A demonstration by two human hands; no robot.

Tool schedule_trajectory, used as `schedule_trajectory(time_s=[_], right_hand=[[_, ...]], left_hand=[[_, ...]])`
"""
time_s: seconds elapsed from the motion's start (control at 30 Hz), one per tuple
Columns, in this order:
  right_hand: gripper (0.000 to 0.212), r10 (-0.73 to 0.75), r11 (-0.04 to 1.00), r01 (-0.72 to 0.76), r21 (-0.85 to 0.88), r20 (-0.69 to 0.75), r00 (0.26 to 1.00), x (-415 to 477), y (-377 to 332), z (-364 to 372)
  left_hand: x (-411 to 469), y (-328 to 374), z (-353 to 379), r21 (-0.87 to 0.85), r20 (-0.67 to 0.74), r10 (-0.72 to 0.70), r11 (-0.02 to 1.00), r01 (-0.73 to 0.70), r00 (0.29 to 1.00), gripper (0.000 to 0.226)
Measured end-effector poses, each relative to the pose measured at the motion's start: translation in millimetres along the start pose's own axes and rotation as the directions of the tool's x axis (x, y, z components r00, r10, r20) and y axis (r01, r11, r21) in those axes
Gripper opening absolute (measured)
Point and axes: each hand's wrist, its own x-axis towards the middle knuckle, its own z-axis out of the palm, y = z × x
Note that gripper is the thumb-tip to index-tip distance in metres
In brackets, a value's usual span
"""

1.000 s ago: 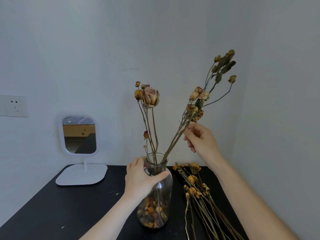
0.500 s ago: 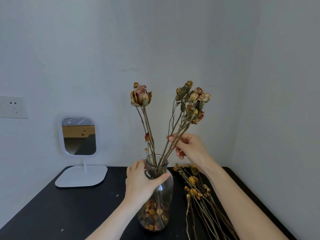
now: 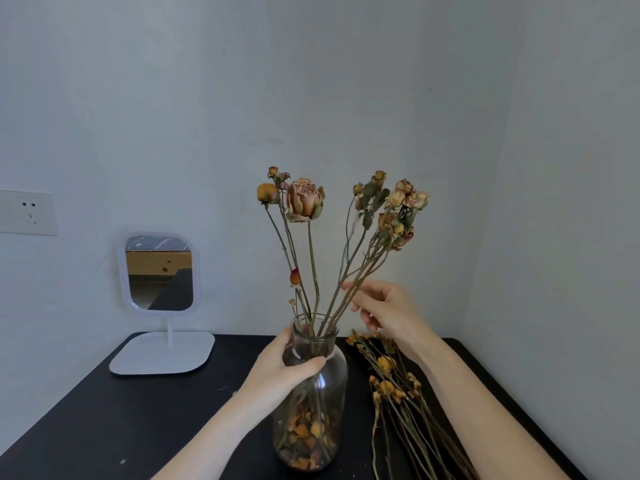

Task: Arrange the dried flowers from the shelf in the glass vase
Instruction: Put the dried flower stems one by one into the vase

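Note:
A clear glass vase [image 3: 330,396] stands on the black table [image 3: 138,427], with dried petals in its bottom. My left hand [image 3: 280,368] grips its neck. Several dried flower stems stand in it: a large pale rose [image 3: 304,199] on the left and a bunch of small buds [image 3: 398,209] leaning right. My right hand [image 3: 388,310] is beside the leaning bunch, fingers loosely spread, the index fingertip touching the stems. More dried flowers [image 3: 391,386] with orange heads lie on the table right of the vase.
A white-framed stand mirror [image 3: 159,271] sits at the back left of the table. A wall socket [image 3: 27,212] is on the left wall. Walls close in behind and on the right, near the table's right edge.
The right-hand bunch has gone from held high and tilted right to standing lower in the vase. My right hand has loosened its pinch and now only touches the stems.

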Motion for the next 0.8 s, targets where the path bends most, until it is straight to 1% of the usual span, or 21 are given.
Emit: schedule_trajectory(time_s=[0.1,0.23,0.37,0.43,0.5,0.6,0.67,0.8], right_hand=[[0.012,0.036,0.999,-0.037,-0.029,-0.015,0.999,-11.5,11.5,-14.1],[0.016,0.110,0.993,-0.112,-0.048,-0.057,0.992,-27.1,29.2,-31.9],[0.016,0.154,0.984,-0.162,-0.078,-0.102,0.983,-41.6,46.7,-44.5],[0.016,0.157,0.976,-0.172,-0.135,-0.120,0.980,-48.2,55.9,-48.7],[0.014,0.165,0.962,-0.189,-0.199,-0.133,0.977,-54.2,65.2,-51.8],[0.013,0.204,0.920,-0.239,-0.311,-0.144,0.968,-61.3,78.3,-55.5],[0.014,0.244,0.879,-0.286,-0.380,-0.156,0.957,-64.5,87.0,-57.9],[0.021,0.320,0.760,-0.359,-0.541,-0.169,0.932,-69.7,102.4,-62.0]], left_hand=[[1.0,2.9,2.3,0.041,-0.048,0.033,0.999,-0.031,0.998,0.040],[2.3,7.6,12.5,0.093,-0.186,0.061,0.995,-0.044,0.981,0.050],[4.3,10.8,24.4,0.264,-0.340,0.031,0.962,0.064,0.940,0.072],[3.8,12.3,30.1,0.342,-0.414,0.030,0.931,0.125,0.910,0.076],[4.7,12.6,36.6,0.385,-0.481,0.038,0.907,0.172,0.876,0.076],[7.1,13.9,46.8,0.386,-0.567,0.033,0.894,0.230,0.823,0.072],[9.3,14.6,53.7,0.368,-0.601,0.017,0.894,0.258,0.799,0.074],[12.0,16.3,61.4,0.294,-0.634,-0.038,0.912,0.287,0.772,0.082]])
